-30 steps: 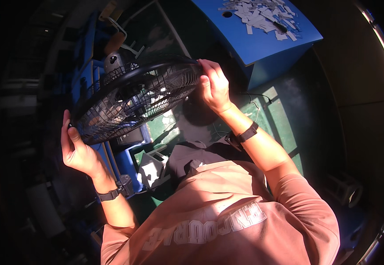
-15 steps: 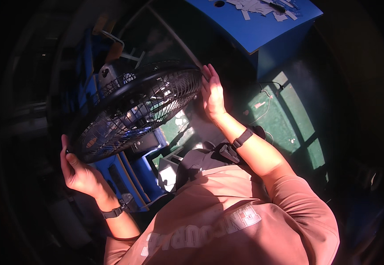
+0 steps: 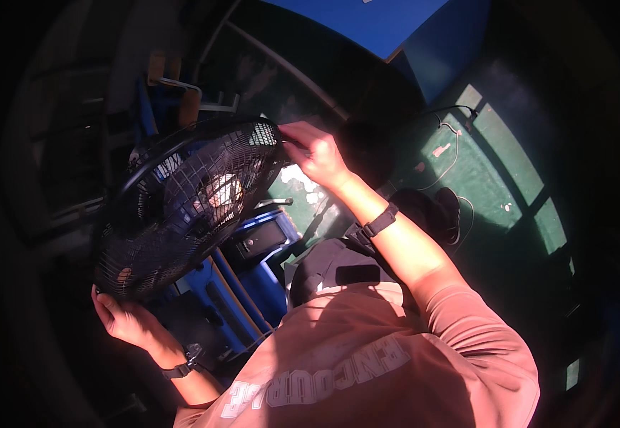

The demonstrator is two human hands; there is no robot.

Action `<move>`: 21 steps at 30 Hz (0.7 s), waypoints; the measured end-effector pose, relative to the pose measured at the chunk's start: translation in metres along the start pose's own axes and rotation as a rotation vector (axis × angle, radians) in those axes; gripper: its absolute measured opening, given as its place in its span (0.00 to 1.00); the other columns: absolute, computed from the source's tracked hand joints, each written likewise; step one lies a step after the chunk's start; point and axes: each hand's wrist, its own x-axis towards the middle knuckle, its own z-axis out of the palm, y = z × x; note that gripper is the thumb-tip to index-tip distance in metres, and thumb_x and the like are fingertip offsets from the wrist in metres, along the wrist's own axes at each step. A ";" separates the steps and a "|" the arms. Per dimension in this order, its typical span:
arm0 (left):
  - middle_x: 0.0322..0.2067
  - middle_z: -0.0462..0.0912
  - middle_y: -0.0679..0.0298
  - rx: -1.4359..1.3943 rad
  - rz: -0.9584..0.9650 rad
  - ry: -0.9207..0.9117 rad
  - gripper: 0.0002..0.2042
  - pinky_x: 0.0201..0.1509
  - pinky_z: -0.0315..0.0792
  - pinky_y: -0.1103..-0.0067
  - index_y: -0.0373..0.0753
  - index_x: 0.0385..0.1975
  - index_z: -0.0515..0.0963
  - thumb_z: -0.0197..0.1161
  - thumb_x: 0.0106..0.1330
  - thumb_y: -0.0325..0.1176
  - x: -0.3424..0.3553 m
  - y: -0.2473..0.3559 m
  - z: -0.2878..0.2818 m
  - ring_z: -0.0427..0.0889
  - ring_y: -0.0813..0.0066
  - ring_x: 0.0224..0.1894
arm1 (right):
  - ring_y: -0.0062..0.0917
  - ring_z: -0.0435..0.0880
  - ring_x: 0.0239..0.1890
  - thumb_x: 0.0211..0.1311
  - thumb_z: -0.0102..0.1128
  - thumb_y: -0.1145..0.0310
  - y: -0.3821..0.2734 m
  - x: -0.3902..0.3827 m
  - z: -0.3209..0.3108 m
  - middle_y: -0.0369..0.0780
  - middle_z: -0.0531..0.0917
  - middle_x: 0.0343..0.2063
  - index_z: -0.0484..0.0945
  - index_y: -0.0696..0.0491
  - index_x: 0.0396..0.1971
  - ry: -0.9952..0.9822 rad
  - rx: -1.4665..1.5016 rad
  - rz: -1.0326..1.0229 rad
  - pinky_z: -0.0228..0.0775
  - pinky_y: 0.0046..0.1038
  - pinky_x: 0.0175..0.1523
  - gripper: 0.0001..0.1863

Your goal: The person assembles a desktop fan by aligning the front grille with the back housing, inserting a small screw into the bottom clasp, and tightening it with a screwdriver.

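Observation:
A large round black fan [image 3: 181, 221] with a wire cage is held up in front of me, tilted so its left end sits lower and nearer. My left hand [image 3: 126, 319] grips the rim at the lower left, thumb and fingers closed on its edge. At the upper right end of the rim, my right hand [image 3: 317, 153] pinches the cage with bent fingers. Light shows through the wires near the middle. The fan's far side is dark and partly hidden by the cage.
Below the fan stand blue desks [image 3: 217, 303] with wooden edges. A blue table [image 3: 367, 21] is at the far right. The green floor [image 3: 495, 167] carries a thin cable [image 3: 458, 160], and my shoe [image 3: 449, 214] is near it. A chair [image 3: 188, 107] stands far left.
The fan has shifted left and tips more steeply, its cage turned more toward me. Both hands moved with it, the right one leftward and the left one down. The view has turned too.

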 end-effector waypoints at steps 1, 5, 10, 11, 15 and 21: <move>0.54 0.87 0.54 0.028 0.018 0.009 0.23 0.60 0.80 0.73 0.30 0.65 0.77 0.63 0.81 0.42 0.000 0.000 -0.002 0.85 0.66 0.53 | 0.42 0.91 0.43 0.64 0.69 0.81 -0.001 0.002 0.000 0.48 0.89 0.44 0.87 0.62 0.50 0.021 -0.029 -0.020 0.84 0.33 0.49 0.14; 0.50 0.86 0.64 0.077 0.005 0.043 0.21 0.43 0.73 0.86 0.34 0.67 0.78 0.63 0.82 0.39 0.002 0.005 -0.004 0.81 0.79 0.43 | 0.40 0.92 0.38 0.63 0.70 0.84 0.000 -0.001 0.014 0.49 0.90 0.41 0.88 0.63 0.47 0.167 -0.060 -0.059 0.85 0.33 0.43 0.13; 0.45 0.87 0.67 0.097 -0.001 0.093 0.21 0.36 0.69 0.88 0.35 0.67 0.77 0.64 0.81 0.41 0.007 0.007 -0.008 0.79 0.82 0.38 | 0.24 0.88 0.43 0.65 0.69 0.86 0.033 -0.013 0.023 0.42 0.89 0.42 0.90 0.61 0.48 0.136 0.536 0.278 0.80 0.22 0.50 0.13; 0.44 0.86 0.68 0.096 0.002 0.081 0.21 0.35 0.68 0.88 0.36 0.67 0.77 0.64 0.81 0.41 0.007 0.007 -0.010 0.78 0.83 0.37 | 0.21 0.86 0.46 0.65 0.69 0.86 0.043 -0.012 0.021 0.38 0.87 0.42 0.90 0.62 0.48 0.074 0.626 0.347 0.77 0.20 0.54 0.13; 0.42 0.85 0.70 0.106 -0.019 0.059 0.21 0.30 0.62 0.90 0.37 0.67 0.77 0.64 0.82 0.41 0.003 0.008 -0.013 0.74 0.89 0.32 | 0.20 0.88 0.44 0.63 0.71 0.87 0.074 0.006 0.016 0.35 0.86 0.40 0.89 0.61 0.45 -0.150 0.886 0.518 0.82 0.22 0.55 0.12; 0.41 0.85 0.74 0.049 -0.054 0.113 0.22 0.29 0.60 0.90 0.36 0.68 0.77 0.65 0.81 0.40 -0.005 0.011 0.001 0.69 0.91 0.30 | 0.27 0.88 0.51 0.64 0.74 0.83 0.096 0.012 0.020 0.37 0.88 0.45 0.88 0.59 0.45 -0.323 1.438 0.474 0.78 0.30 0.63 0.11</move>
